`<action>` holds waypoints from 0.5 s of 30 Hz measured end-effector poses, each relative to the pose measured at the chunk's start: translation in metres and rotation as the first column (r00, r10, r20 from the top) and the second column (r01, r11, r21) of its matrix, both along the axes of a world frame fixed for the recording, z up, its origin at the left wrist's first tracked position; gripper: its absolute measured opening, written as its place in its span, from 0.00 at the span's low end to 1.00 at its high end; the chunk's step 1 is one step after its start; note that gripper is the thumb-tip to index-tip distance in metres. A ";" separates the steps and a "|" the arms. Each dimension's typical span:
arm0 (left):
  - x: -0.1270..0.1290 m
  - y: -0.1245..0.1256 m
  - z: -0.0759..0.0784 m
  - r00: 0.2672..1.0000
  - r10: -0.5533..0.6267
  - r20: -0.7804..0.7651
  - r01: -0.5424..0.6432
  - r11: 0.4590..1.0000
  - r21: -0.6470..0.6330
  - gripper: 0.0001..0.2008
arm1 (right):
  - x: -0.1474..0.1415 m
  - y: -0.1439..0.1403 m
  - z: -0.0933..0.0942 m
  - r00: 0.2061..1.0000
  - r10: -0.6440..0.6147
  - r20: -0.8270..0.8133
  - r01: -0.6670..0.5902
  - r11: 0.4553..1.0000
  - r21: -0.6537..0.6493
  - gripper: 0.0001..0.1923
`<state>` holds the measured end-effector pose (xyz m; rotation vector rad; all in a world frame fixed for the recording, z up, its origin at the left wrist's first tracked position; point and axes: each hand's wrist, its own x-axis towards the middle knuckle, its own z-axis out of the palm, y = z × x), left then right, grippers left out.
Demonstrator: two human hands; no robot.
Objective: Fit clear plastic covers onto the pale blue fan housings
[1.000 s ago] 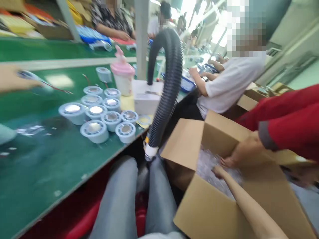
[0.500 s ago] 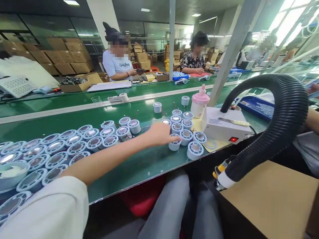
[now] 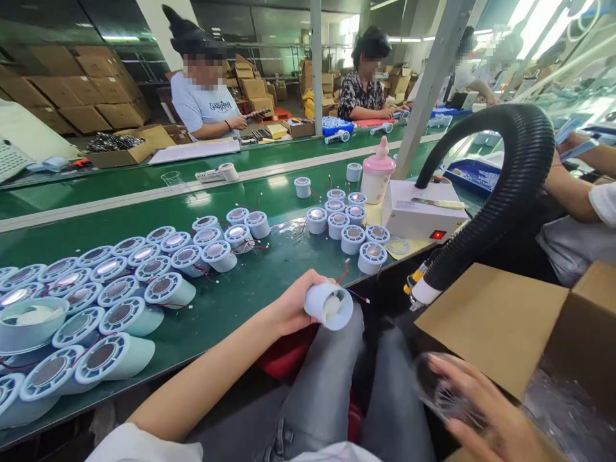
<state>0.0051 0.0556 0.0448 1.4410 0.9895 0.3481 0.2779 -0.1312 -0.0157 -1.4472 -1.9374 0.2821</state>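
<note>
Above my lap, my left hand point(image 3: 293, 307) is closed round a light-blue cylindrical motor housing point(image 3: 315, 300). Its open end faces me, showing a white part inside, and thin red and dark wires trail from its far side. My right hand point(image 3: 491, 401), smeared by motion at the lower right, grips a clear round plastic piece point(image 3: 436, 388) with fine ribs; its exact kind is hard to make out. On the green bench point(image 3: 231, 308), a small group of similar housings point(image 3: 353, 237) stands beyond my left hand, and a larger group point(image 3: 168, 289) spreads to the left.
A white machine point(image 3: 423, 215) with a thick black hose point(image 3: 524, 154) stands at the right, beside a pink-lidded bottle point(image 3: 378, 173). An open cardboard box point(image 3: 495, 321) with clear plastic inside is at lower right. Co-workers sit across the bench and at the right.
My left hand has taken a housing from the near edge of the small group and drawn it back over my lap. My right hand has come into view with the clear piece.
</note>
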 end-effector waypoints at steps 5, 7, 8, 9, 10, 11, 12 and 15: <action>0.009 -0.036 -0.014 0.977 -0.191 0.094 0.208 0.951 -0.230 0.19 | -0.068 0.035 0.022 0.972 0.032 0.235 -0.066 0.988 0.139 0.24; 0.009 -0.041 -0.013 0.963 -0.250 0.103 0.268 0.935 -0.234 0.16 | -0.077 0.047 0.028 0.962 0.014 0.274 -0.039 0.995 0.088 0.24; 0.008 -0.043 -0.012 0.958 -0.270 0.097 0.284 0.938 -0.197 0.13 | -0.078 0.051 0.029 0.963 0.025 0.270 -0.036 0.999 0.038 0.23; 0.007 -0.045 -0.010 0.956 -0.284 0.071 0.291 0.950 -0.118 0.11 | -0.077 0.053 0.030 0.968 0.044 0.246 -0.040 0.999 -0.020 0.21; 0.005 -0.047 -0.008 0.956 -0.290 0.029 0.291 0.957 -0.003 0.09 | -0.075 0.053 0.030 0.977 0.065 0.204 -0.049 0.995 -0.081 0.19; 0.005 -0.050 -0.007 0.957 -0.290 -0.021 0.290 0.949 0.126 0.08 | -0.072 0.053 0.029 0.985 0.079 0.155 -0.057 0.989 -0.139 0.15; 0.004 -0.053 -0.006 0.957 -0.282 -0.068 0.290 0.925 0.245 0.09 | -0.069 0.053 0.028 0.991 0.080 0.106 -0.060 0.981 -0.185 0.12; 0.002 -0.060 -0.008 0.962 -0.248 -0.114 0.273 0.861 0.429 0.14 | -0.063 0.050 0.027 0.998 0.062 -0.017 -0.064 0.959 -0.278 0.07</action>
